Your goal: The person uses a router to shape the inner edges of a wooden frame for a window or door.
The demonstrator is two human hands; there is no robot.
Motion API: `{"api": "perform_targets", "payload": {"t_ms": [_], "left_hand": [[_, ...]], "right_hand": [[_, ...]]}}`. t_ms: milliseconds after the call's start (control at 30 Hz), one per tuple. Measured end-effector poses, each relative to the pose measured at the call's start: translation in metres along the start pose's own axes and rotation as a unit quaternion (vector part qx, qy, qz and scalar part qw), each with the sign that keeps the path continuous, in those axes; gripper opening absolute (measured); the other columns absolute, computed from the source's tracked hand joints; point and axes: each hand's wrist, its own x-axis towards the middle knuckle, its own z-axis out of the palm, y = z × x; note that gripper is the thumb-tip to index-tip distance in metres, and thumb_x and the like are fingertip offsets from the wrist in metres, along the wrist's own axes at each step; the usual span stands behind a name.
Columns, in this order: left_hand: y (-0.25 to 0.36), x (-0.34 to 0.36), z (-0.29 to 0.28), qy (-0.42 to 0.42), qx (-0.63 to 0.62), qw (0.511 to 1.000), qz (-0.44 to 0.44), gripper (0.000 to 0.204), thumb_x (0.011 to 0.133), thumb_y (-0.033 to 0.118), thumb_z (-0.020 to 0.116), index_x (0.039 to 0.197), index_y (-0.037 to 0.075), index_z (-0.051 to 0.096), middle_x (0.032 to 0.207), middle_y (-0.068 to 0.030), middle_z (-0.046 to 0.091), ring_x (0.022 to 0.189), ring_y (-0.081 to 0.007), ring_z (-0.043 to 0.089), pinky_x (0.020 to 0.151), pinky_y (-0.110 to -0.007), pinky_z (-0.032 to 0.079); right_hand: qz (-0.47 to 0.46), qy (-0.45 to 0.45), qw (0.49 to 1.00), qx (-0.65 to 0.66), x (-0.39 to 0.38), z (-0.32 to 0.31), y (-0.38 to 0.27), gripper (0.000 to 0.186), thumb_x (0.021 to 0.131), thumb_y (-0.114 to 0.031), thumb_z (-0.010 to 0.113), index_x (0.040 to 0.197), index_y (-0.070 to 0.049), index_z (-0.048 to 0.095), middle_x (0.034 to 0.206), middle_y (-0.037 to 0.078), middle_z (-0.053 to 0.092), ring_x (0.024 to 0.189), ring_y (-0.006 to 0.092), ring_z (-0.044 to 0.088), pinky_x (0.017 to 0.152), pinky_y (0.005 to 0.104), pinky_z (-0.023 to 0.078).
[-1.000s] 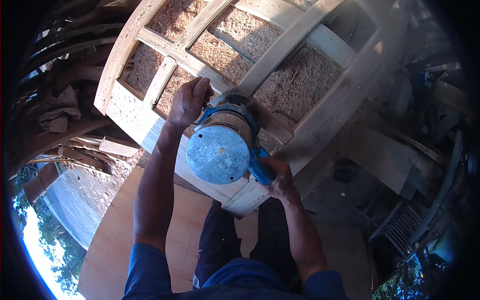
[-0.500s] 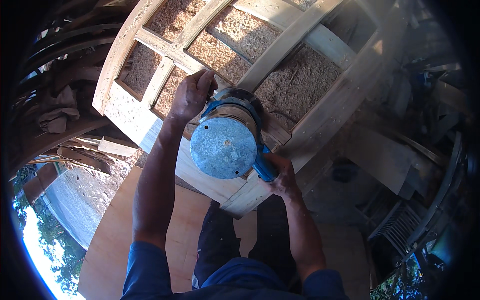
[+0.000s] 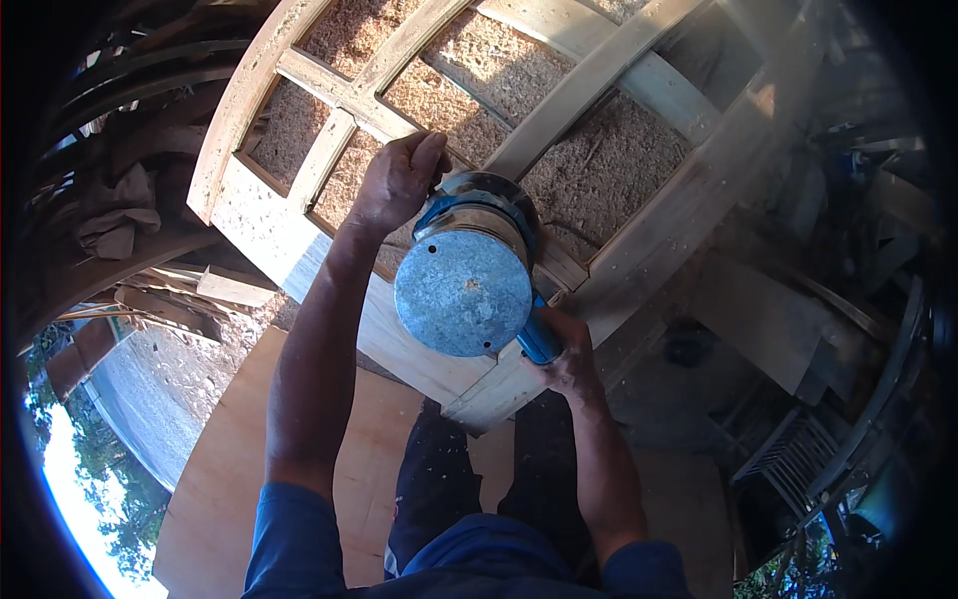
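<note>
A blue power tool (image 3: pixel 464 290), topped by a round, speckled grey metal cap, sits on a pale wooden lattice frame (image 3: pixel 559 125). My left hand (image 3: pixel 397 185) is closed at the tool's far left side; the part it grips is mostly hidden behind the fingers. On the near right, my right hand (image 3: pixel 567 354) wraps around the tool's blue handle (image 3: pixel 539 341). The cap hides the tool's underside and where it meets the wood. Just beyond the tool, the frame's crossing bars surround rectangular openings with sawdust showing through.
Sawdust (image 3: pixel 609 170) lies thick below the frame. A plywood sheet (image 3: pixel 230 479) spreads beside my legs at the lower left. Wood offcuts (image 3: pixel 175 304) are piled on the left. Boards (image 3: pixel 758 319) and a slatted rack (image 3: pixel 793 454) stand in shade on the right.
Both hands have shifted the tool slightly to the right over the frame, the left hand also moving a little away from me. Both grips stay the same.
</note>
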Motion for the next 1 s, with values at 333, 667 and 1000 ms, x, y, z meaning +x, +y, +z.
{"api": "perform_targets", "payload": {"t_ms": [333, 667, 1000], "left_hand": [[0.0, -0.001, -0.002, 0.003, -0.004, 1.0, 0.006, 0.045, 0.101, 0.036, 0.044, 0.085, -0.001, 0.064, 0.07, -0.0127, 0.064, 0.066, -0.021, 0.062, 0.068, -0.036, 0.049], [-0.01, -0.009, -0.005, -0.017, -0.052, 0.998, 0.013, 0.048, 0.102, 0.037, 0.043, 0.082, -0.002, 0.062, 0.065, -0.0087, 0.059, 0.061, -0.016, 0.057, 0.062, -0.033, 0.047], [0.003, 0.003, 0.0, -0.003, -0.031, 0.999, 0.015, 0.045, 0.1, 0.037, 0.044, 0.078, 0.001, 0.061, 0.062, -0.0028, 0.052, 0.058, -0.0109, 0.047, 0.058, -0.029, 0.039]], "right_hand": [[0.001, 0.004, 1.0, -0.015, 0.001, 0.002, -0.001, 0.035, 0.065, -0.007, 0.068, 0.1, -0.002, 0.063, 0.078, 0.009, 0.064, 0.066, 0.0195, 0.063, 0.065, 0.0338, 0.051], [-0.004, 0.008, 1.0, -0.008, -0.001, 0.004, -0.006, 0.036, 0.065, -0.008, 0.07, 0.101, -0.003, 0.065, 0.083, 0.012, 0.066, 0.072, 0.023, 0.066, 0.067, 0.0359, 0.052], [-0.005, 0.022, 0.999, 0.023, 0.001, 0.006, -0.003, 0.032, 0.069, -0.005, 0.073, 0.101, -0.005, 0.067, 0.08, 0.009, 0.066, 0.068, 0.0196, 0.065, 0.063, 0.0325, 0.052]]}}
